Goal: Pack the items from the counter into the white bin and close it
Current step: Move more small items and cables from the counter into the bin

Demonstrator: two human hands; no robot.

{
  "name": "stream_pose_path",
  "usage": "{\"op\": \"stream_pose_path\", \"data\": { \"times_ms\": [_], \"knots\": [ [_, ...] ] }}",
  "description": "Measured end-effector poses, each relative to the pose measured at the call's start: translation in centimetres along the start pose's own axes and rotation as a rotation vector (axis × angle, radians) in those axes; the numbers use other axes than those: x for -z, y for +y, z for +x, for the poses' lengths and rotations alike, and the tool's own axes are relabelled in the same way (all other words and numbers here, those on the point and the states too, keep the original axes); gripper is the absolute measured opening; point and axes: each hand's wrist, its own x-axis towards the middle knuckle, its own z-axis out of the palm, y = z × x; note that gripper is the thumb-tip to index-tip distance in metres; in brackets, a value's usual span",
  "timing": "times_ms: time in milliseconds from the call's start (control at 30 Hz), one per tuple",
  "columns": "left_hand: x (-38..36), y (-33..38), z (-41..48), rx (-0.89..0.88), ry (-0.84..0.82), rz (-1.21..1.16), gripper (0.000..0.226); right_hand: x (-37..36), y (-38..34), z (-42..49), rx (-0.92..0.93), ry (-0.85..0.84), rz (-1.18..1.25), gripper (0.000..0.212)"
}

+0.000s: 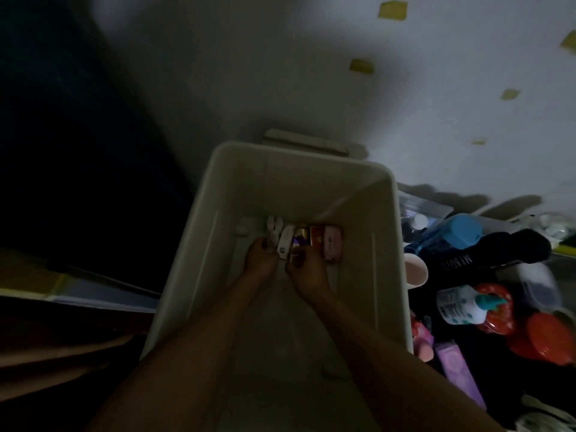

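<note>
White bin (296, 185): open-topped, centre of view, far rim close to a pale wall (280, 73). Off-white plastic with rounded corners and smooth inner walls. The near floor and both side walls are bare, so there is free room behind and beside the forearms.

A row of small things lies on the far floor: white tubes (274, 225), white box (286, 243), gold-purple pack (300, 236), red box (316, 237), pink box (332, 246), packed side by side.

Left hand (260, 258): fingers bent onto the tubes and the white box. Right hand (307, 271): fingertips bent onto the pack's near end. Too dim to tell whether either is gripping.

Just beside the right rim: blue-capped bottle (461, 229), strawberry-shaped red container (495, 310), purple carton (461, 375).
</note>
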Motion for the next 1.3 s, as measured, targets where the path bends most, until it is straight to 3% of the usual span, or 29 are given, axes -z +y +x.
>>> {"op": "stream_pose_path", "data": {
  "times_ms": [133, 300, 533, 900, 1300],
  "knots": [
    [0.6, -0.1, -1.8, 0.005, -0.008, 0.018, 0.036, 0.7, -0.8, -1.2, 0.013, 0.002, 0.031, 0.018],
    [1.7, 0.2, -4.5, -0.010, -0.010, 0.038, 0.058, 1.9, -2.0, -3.0, 0.038, 0.061, 0.055, 0.020],
    [2.0, 2.0, -9.0, -0.182, 0.020, 0.015, 0.035, 5.0, -3.4, -5.9, 0.121, 0.104, 0.121, 0.022],
    [1.0, 9.9, -14.0, -0.521, -0.033, -0.089, 0.038, 13.2, -6.3, -7.5, 0.264, 0.176, 0.196, 0.028],
    [-8.2, 16.0, -21.5, -0.649, -0.205, -0.237, 0.029, 24.9, -1.4, -12.4, 0.274, 0.331, 0.333, 0.025]
  ]
}}
